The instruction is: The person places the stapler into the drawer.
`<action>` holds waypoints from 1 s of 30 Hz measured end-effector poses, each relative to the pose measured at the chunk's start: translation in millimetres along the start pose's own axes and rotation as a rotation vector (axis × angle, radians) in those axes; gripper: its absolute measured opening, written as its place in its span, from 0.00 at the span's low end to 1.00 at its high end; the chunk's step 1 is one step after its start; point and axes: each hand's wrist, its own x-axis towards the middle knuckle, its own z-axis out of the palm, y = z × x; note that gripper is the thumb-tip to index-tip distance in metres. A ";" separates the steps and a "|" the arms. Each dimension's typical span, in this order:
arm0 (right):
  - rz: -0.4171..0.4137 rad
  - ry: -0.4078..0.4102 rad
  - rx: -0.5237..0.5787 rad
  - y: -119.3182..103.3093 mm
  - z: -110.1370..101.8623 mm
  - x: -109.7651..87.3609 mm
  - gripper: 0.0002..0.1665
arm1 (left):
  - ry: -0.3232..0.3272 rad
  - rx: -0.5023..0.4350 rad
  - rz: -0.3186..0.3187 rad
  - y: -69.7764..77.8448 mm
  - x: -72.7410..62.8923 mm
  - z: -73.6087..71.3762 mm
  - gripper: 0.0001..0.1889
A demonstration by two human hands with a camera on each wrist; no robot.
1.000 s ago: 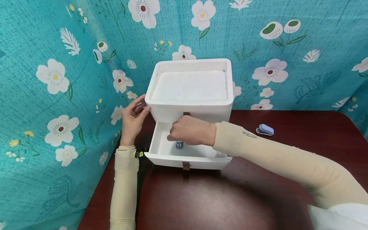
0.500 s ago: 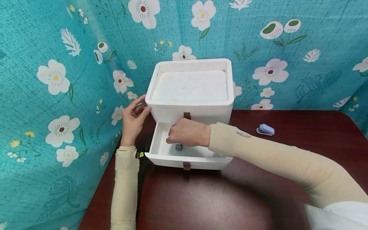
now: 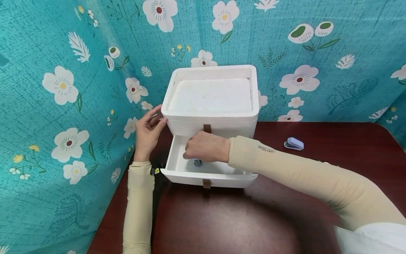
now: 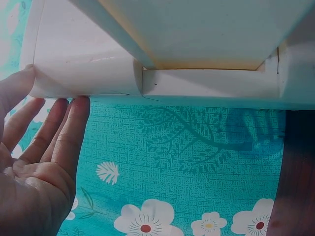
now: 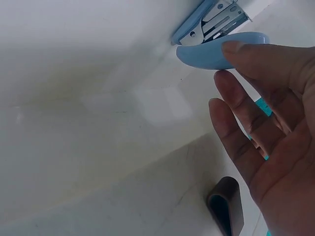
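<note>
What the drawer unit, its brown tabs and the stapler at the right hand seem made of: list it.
Drawer unit: probably moulded plastic, white, semi-gloss; rounded edges and soft reflections suggest it.
Brown tabs: perhaps leather or imitation leather, fairly matte; one shows as a folded strap.
Stapler: pale-blue, glossy outside, likely plastic, given its smooth highlight; its silvery, slotted plates look like metal.

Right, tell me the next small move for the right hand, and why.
Probably lower the stapler gently onto the floor of the drawer: the right hand pinches it over the open drawer, and the left hand touches the corner of the box, which should help steady it. I can't tell whether the stapler already touches bottom.
</note>
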 end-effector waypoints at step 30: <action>0.067 -0.028 0.096 5.1 -21.1 -12.2 0.16 | 0.001 0.000 0.013 -0.8 -0.4 0.4 0.24</action>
